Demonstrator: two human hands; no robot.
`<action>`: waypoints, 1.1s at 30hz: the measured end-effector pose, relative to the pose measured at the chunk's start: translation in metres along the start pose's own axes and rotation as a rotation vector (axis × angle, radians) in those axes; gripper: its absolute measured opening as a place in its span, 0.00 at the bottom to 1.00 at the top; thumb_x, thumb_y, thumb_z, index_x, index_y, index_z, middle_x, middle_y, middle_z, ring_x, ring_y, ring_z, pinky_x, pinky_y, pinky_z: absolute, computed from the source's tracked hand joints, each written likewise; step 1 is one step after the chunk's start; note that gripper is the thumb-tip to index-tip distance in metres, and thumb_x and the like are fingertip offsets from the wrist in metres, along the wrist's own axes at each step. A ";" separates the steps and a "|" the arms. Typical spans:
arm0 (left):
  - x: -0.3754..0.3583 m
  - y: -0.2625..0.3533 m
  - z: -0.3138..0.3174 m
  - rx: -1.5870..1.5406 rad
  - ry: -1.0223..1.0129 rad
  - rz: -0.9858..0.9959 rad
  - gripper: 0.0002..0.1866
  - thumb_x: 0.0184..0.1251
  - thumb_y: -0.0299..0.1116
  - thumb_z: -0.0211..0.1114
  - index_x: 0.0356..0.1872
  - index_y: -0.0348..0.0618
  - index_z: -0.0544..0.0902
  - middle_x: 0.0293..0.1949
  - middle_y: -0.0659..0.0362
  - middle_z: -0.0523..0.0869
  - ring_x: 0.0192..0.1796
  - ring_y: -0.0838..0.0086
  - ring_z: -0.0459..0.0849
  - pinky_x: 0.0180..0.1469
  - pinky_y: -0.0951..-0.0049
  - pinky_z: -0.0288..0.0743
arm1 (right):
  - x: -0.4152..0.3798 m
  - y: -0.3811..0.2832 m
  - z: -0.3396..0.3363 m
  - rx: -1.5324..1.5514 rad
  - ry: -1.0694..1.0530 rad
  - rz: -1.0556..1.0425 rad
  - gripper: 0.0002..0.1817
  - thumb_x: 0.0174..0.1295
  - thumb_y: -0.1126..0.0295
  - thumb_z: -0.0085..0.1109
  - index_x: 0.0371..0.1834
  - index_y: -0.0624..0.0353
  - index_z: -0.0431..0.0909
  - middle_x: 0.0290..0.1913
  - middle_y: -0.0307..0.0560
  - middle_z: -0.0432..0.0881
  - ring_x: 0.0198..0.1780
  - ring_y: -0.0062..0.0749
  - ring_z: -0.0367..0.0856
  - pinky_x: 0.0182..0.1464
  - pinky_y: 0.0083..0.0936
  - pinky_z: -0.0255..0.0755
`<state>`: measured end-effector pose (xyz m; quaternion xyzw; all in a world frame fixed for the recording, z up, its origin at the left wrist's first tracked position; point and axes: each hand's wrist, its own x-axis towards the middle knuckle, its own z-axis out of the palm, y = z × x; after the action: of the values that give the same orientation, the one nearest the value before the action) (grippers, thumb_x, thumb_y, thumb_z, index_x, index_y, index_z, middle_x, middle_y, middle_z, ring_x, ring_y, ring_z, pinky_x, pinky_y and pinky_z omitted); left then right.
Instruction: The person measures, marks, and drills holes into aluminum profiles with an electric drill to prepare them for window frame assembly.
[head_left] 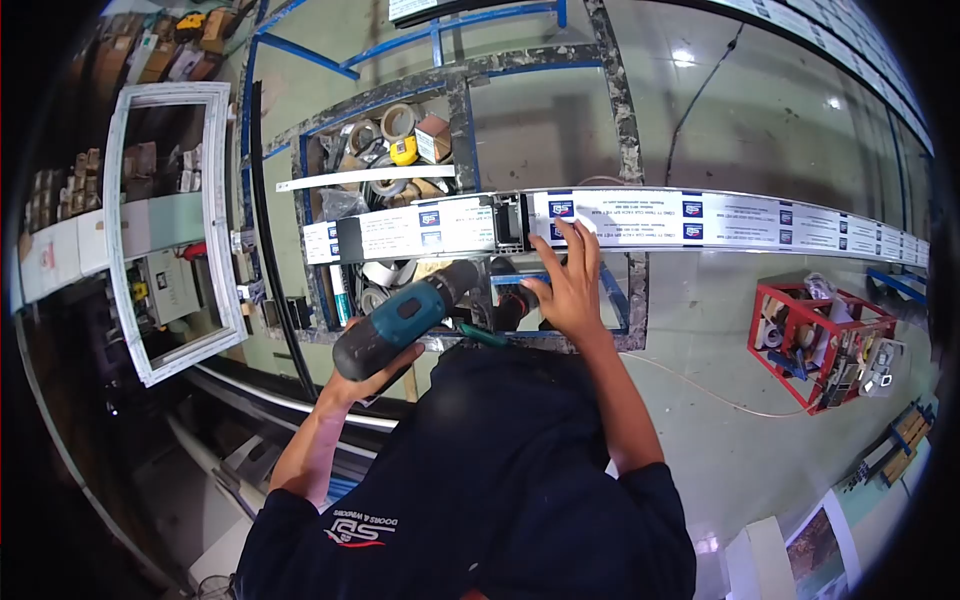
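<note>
A teal and black cordless drill (405,318) is gripped in my left hand (368,380), its chuck pointing up and to the right. Most of those fingers are hidden behind the drill body. My right hand (572,285) has its fingers spread over the near edge of a long film-covered profile (640,222), fingertips touching its top face. To the left lies a shorter film-covered profile (385,236). Between the two sits a dark, open-looking joint (511,222). Below it, a black and red object (515,305) is partly hidden.
Under the profiles stands a worn metal bench frame (625,120). Its tray holds tape rolls (398,122) and a yellow tape measure (404,150). A white window frame (120,235) stands at left. A red tool stand (825,335) is on the right, near a hose (715,395).
</note>
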<state>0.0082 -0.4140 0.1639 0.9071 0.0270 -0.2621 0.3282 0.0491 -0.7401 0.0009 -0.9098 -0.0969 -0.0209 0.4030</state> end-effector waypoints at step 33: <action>0.042 0.043 -0.013 0.281 -0.123 -0.012 0.29 0.59 0.35 0.90 0.60 0.44 0.87 0.52 0.55 0.86 0.54 0.61 0.85 0.60 0.61 0.78 | 0.050 0.033 0.038 -0.001 -0.251 -0.137 0.11 0.57 0.71 0.75 0.44 0.53 0.88 0.92 0.45 0.54 0.94 0.54 0.43 0.85 0.82 0.44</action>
<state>0.0597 -0.4451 0.1765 0.9261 -0.0245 -0.3205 0.1976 0.1032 -0.7258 -0.0428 -0.8967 -0.2082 0.0657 0.3851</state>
